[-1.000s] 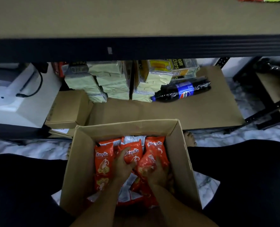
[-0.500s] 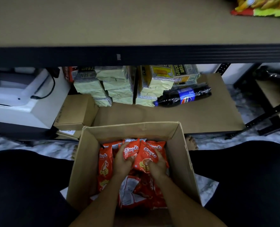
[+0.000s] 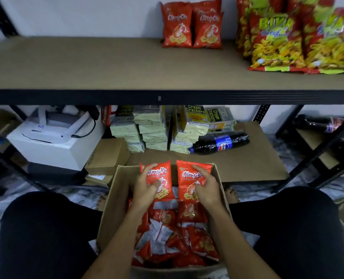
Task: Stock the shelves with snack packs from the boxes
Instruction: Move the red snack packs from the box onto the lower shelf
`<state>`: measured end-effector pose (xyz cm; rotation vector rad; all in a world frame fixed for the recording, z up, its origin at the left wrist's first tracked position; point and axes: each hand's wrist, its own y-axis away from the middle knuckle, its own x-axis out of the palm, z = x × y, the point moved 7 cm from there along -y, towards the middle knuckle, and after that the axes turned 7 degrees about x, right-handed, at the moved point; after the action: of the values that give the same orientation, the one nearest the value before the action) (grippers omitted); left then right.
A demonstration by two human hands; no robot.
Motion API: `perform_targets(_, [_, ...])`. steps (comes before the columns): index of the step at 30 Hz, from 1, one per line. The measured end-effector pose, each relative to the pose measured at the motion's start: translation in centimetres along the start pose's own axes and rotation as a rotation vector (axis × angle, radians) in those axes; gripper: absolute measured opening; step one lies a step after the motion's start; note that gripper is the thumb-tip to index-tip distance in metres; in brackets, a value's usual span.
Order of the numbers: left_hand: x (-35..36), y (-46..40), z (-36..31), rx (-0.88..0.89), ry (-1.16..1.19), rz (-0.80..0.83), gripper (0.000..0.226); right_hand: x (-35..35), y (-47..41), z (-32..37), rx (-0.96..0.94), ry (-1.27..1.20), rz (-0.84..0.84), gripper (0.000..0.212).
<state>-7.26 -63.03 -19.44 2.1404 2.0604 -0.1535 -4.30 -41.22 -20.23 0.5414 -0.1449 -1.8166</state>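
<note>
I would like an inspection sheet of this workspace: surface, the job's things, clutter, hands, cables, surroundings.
Surface: upper shelf, brown board, mostly bare.
Job's things: open cardboard box of red snack packs; two red packs upright on the upper shelf.
Clutter: yellow snack bags, cracker packs, cola bottle lying on the lower shelf.
Hands: left hand holds one red pack; right hand holds another, both above the box.
Cables: black cable at the white printer.
Surroundings: white wall, black shelf posts, small closed boxes.
</note>
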Motion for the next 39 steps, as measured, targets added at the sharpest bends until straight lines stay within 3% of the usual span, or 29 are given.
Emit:
perform_targets(6, [-0.6, 0.6, -10.0, 0.118, 0.025, 0.096, 0.053, -2.9, 3.5, 9.0, -0.202, -0.119, 0.031, 0.069])
perform_targets(11, [-2.0, -0.8, -21.5, 0.404, 0.022, 0.043, 0.055, -6.6, 6.5, 19.3, -0.566, -0.156, -0.056, 0.043])
perform_targets(15, [-2.4, -3.2, -28.4, 0.565, 0.024, 0.016, 0.062, -8.7, 6.7, 26.1, -0.724, -0.137, -0.119, 0.042])
perform_targets(19, [-2.2, -7.6, -32.3, 0.658, -0.037, -0.077, 0.068, -9.7, 3.5, 30.5, -0.754, -0.081, -0.192, 0.045])
perform_targets(23, [-1.0, -12.0, -31.2, 0.580, -0.114, -0.055, 0.087, -9.6, -0.8, 31.5, -0.629, 0.018, -0.182, 0.044])
perform_targets(28, [-0.2, -16.7, -30.0, 0.550, -0.128, -0.027, 0.085, -9.6, -5.3, 33.0, -0.550, 0.131, -0.195, 0.045])
perform_targets(39, [2.7, -28.1, -34.4, 0.714, -0.356, -0.147, 0.087, -10.7, -15.4, 40.3, -0.682, 0.542, -0.464, 0.046])
